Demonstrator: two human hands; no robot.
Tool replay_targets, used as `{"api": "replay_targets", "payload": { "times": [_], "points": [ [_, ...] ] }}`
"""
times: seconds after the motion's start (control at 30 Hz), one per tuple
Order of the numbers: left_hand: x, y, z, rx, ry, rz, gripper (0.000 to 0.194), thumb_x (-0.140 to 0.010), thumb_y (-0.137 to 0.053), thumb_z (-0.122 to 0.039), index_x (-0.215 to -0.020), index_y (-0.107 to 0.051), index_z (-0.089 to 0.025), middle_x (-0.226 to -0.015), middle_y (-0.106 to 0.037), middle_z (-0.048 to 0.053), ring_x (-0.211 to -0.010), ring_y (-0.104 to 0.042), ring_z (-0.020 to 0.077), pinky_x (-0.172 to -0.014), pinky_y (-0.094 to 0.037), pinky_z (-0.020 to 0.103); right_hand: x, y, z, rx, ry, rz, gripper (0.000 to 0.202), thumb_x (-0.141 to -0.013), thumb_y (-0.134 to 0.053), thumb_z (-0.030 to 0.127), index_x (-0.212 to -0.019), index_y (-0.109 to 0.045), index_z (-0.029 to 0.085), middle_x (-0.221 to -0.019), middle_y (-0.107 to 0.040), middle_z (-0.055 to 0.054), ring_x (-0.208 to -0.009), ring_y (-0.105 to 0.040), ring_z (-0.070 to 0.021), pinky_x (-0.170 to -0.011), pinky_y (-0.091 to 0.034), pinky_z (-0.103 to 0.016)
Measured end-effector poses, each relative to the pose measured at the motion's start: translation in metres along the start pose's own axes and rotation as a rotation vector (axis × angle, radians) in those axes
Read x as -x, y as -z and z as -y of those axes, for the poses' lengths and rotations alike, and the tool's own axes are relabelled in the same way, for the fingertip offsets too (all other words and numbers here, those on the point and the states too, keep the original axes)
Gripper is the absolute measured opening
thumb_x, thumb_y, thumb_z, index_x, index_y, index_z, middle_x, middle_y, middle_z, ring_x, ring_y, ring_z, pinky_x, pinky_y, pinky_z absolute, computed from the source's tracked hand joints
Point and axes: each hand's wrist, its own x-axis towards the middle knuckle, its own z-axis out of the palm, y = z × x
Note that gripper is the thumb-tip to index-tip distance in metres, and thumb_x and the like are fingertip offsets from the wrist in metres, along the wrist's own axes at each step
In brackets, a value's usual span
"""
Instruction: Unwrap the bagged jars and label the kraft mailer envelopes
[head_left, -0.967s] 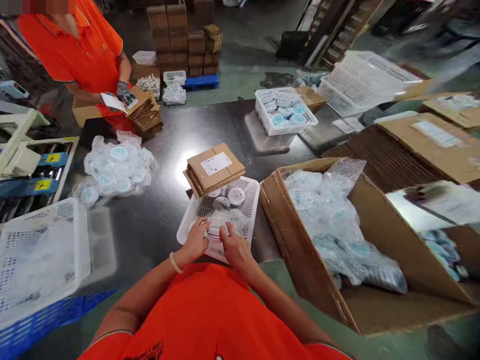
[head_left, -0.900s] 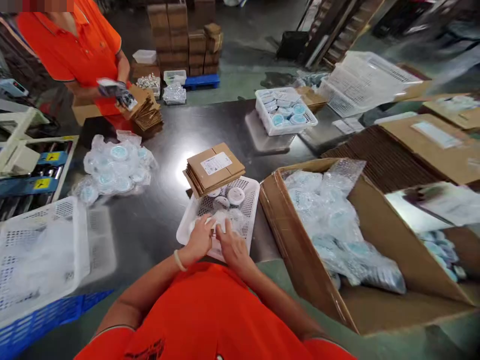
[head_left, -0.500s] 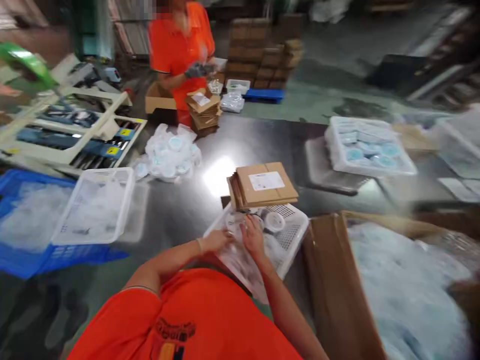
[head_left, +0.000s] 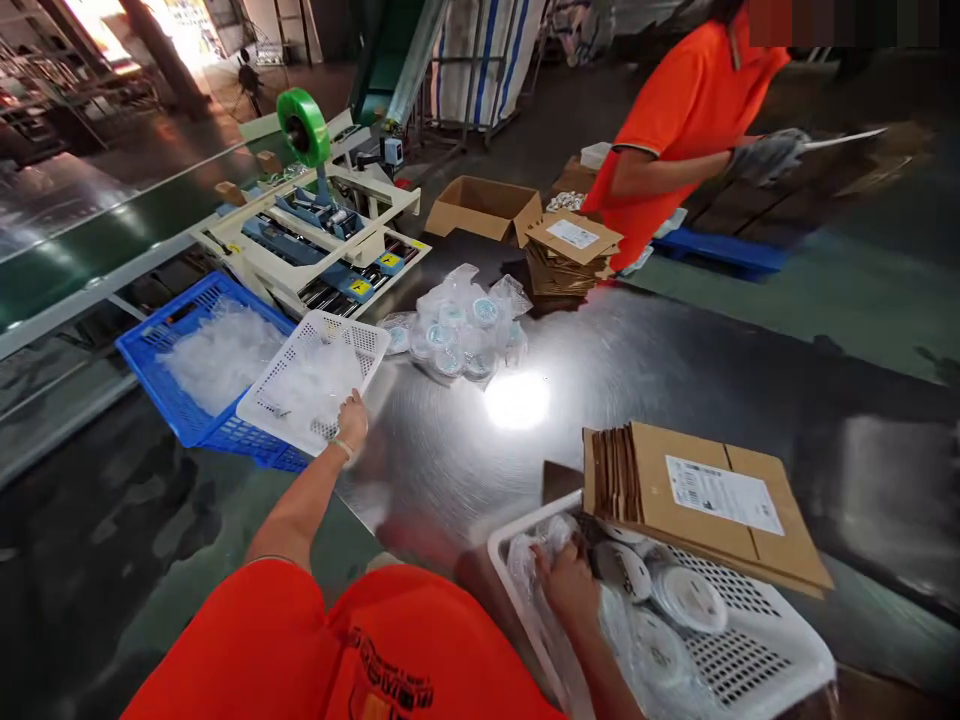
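My left hand (head_left: 352, 422) is at the near right rim of a white plastic basket (head_left: 373, 362), its fingers curled over the edge. Thin clear plastic bags (head_left: 319, 375) lie inside that basket. My right hand (head_left: 570, 585) is down in a second white basket (head_left: 806, 665), its fingers closed on a crinkled clear plastic bag (head_left: 525, 565). Beside this hand lie round white-lidded tubs (head_left: 694, 597), some under clear plastic. A stack of flat brown cardboard boxes (head_left: 712, 500) with a white label rests across the back of the basket.
A pile of bagged round tubs (head_left: 469, 325) sits on the dark metal table (head_left: 450, 460). At left, a blue crate (head_left: 199, 425) holds more clear plastic. Behind stand a carton sealing machine (head_left: 330, 235), an open carton (head_left: 484, 210) and stacked cardboard (head_left: 574, 250). A gloved co-worker (head_left: 675, 130) stands beyond.
My left hand has left the right-hand basket and reached across to the left one. My right hand stays in the near basket. The view has swung left; the co-worker has turned sideways.
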Motion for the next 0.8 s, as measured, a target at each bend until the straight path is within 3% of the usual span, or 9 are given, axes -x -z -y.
{"api": "replay_targets", "payload": {
  "times": [0.17,0.27,0.33,0.37,0.43,0.47,0.57,0.67,0.8],
  "points": [
    [0.084,-0.044,0.013,-0.039,-0.198,0.195,0.061,-0.09,-0.053,-0.003,-0.151,-0.057,-0.007,-0.125,-0.073,0.022,-0.111,-0.072,0.0297,-0.094,-0.056,0.034,-0.001,0.0,0.001,-0.011,-0.003,0.003,0.066,-0.102,-0.04,0.049,-0.148,-0.049,0.001,-0.14,-0.061,-0.04,-0.127,-0.068,-0.0464,-0.1,-0.056,-0.056],
    [0.105,-0.042,0.019,-0.023,-0.394,0.332,0.038,-0.093,-0.063,-0.019,-0.13,-0.072,-0.02,-0.108,-0.078,0.012,-0.099,-0.074,0.0257,-0.088,-0.056,0.032,0.001,0.003,0.003,0.012,-0.022,0.032,0.068,-0.103,-0.041,0.047,-0.148,-0.047,-0.004,-0.138,-0.062,-0.04,-0.128,-0.067,-0.0459,-0.101,-0.054,-0.055],
    [0.086,-0.027,0.019,-0.027,-0.387,0.268,0.027,-0.1,-0.058,-0.03,-0.12,-0.073,-0.019,-0.109,-0.076,0.013,-0.105,-0.073,0.0285,-0.091,-0.056,0.035,0.002,0.006,0.006,0.031,-0.028,0.054,0.069,-0.104,-0.043,0.045,-0.148,-0.045,-0.008,-0.133,-0.064,-0.039,-0.128,-0.067,-0.0444,-0.102,-0.054,-0.053],
    [0.07,-0.019,0.017,-0.035,-0.353,0.187,0.031,-0.104,-0.051,-0.03,-0.124,-0.07,-0.016,-0.12,-0.073,0.018,-0.116,-0.069,0.0319,-0.097,-0.054,0.039,0.003,0.007,0.008,0.04,-0.034,0.061,0.069,-0.105,-0.044,0.045,-0.148,-0.045,-0.008,-0.133,-0.065,-0.039,-0.129,-0.067,-0.0432,-0.102,-0.053,-0.051],
    [0.035,-0.007,0.004,-0.051,-0.185,0.004,0.035,-0.104,-0.052,-0.033,-0.128,-0.063,-0.009,-0.133,-0.066,0.025,-0.125,-0.065,0.0372,-0.1,-0.053,0.043,0.004,0.013,0.011,0.05,-0.053,0.075,0.067,-0.106,-0.045,0.045,-0.15,-0.045,-0.005,-0.137,-0.063,-0.037,-0.131,-0.066,-0.041,-0.104,-0.052,-0.048],
    [0.019,-0.005,-0.005,-0.043,-0.112,-0.018,0.04,-0.103,-0.055,-0.036,-0.13,-0.059,-0.007,-0.135,-0.064,0.028,-0.124,-0.065,0.0392,-0.098,-0.054,0.044,0.004,0.016,0.013,0.047,-0.061,0.087,0.066,-0.107,-0.046,0.045,-0.15,-0.045,-0.004,-0.14,-0.062,-0.037,-0.133,-0.065,-0.04,-0.105,-0.052,-0.047],
    [-0.007,-0.015,-0.037,0.021,-0.001,0.039,0.052,-0.101,-0.062,-0.043,-0.135,-0.051,-0.004,-0.126,-0.069,0.029,-0.115,-0.07,0.0395,-0.091,-0.055,0.043,0.004,0.028,0.017,0.014,-0.058,0.132,0.065,-0.107,-0.049,0.044,-0.152,-0.045,-0.003,-0.147,-0.058,-0.035,-0.137,-0.062,-0.037,-0.108,-0.05,-0.042],
    [-0.014,-0.032,-0.066,0.131,-0.075,0.081,0.044,-0.102,-0.062,-0.039,-0.13,-0.052,-0.008,-0.11,-0.075,0.021,-0.108,-0.073,0.0336,-0.087,-0.054,0.037,0.006,0.043,0.023,-0.014,-0.065,0.162,0.061,-0.107,-0.049,0.041,-0.152,-0.047,-0.001,-0.146,-0.059,-0.033,-0.135,-0.062,-0.0361,-0.108,-0.049,-0.044],
    [-0.012,-0.033,-0.096,0.196,-0.175,0.052,0.019,-0.095,-0.066,-0.033,-0.102,-0.059,-0.017,-0.084,-0.074,0.01,-0.091,-0.074,0.0289,-0.079,-0.053,0.033,0.026,0.074,0.036,-0.045,-0.073,-0.004,0.055,-0.102,-0.056,0.03,-0.153,-0.052,0.007,-0.154,-0.055,-0.028,-0.146,-0.049,-0.0421,-0.115,-0.042,-0.057]
  ]
}}
